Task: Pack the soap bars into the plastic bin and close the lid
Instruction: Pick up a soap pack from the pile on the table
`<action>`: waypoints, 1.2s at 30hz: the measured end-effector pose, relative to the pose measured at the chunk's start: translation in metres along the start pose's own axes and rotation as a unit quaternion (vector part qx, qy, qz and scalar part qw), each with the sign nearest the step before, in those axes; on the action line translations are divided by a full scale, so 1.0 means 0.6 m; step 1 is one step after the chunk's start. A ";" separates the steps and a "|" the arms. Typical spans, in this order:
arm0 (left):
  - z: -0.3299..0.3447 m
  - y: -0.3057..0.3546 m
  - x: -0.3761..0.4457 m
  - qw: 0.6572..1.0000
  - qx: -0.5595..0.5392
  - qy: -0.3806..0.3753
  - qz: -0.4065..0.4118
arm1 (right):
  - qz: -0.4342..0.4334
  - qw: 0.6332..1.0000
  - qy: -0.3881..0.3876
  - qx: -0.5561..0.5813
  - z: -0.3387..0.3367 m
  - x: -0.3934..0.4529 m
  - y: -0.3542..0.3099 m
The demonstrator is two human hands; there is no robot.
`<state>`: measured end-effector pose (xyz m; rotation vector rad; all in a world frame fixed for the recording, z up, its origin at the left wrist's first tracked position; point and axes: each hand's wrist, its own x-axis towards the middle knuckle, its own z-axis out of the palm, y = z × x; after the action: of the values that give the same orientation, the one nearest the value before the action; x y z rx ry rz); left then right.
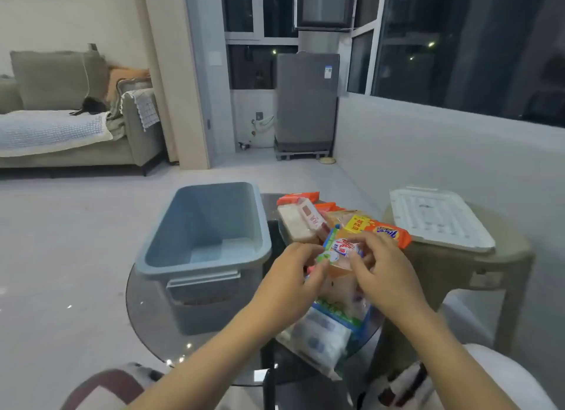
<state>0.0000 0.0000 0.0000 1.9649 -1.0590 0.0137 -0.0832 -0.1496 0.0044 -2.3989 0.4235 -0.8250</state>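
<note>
Near the centre of the frame, both hands hold one wrapped soap bar with a white, blue and green printed wrapper [339, 252] above the pile. The left hand [295, 272] pinches its left end with curled fingers, and the right hand [383, 267] curls over its right end, thumb on the wrapper.

Under and around that bar lies the rest of the soap on a round dark glass tabletop [146, 324]: a pale beige bar in clear wrap with a pink label [298, 223] toward the upper middle, orange-wrapped bars [298, 198] behind it, a yellow and orange pack [379, 231] to the right of those, and a clear pack with green and blue edging [342, 302] lower down beneath the hands. A white pack with faint blue print [319, 339] lies at the bottom edge of the pile, nearest the camera.

Just left of the pile stands the open grey-blue rectangular plastic bin [183, 269], with no soap inside; its near handle faces the camera. Its white ribbed plastic lid [437, 218] lies flat on a beige plastic stool [477, 266] at the right of the frame, apart from the bin.

In the upper left of the frame is a grey-green sofa with a white throw [61, 128], and in the upper middle a grey washing machine [307, 101] stands before dark windows.
</note>
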 end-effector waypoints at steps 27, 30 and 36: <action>-0.058 0.051 0.040 0.896 -0.432 -0.011 -0.098 | 0.072 0.935 -0.038 0.345 -0.023 0.017 -0.085; -0.099 0.056 0.054 0.898 -0.432 0.020 -0.086 | 0.040 0.935 -0.049 0.350 -0.021 0.036 -0.117; -0.180 0.032 0.082 0.913 -0.390 0.018 -0.118 | -0.013 0.930 -0.086 0.357 0.017 0.088 -0.160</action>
<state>0.0580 0.0376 0.0984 1.3289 -0.6427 -0.4397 -0.0257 -0.0937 0.0797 -1.7702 0.0035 -0.6267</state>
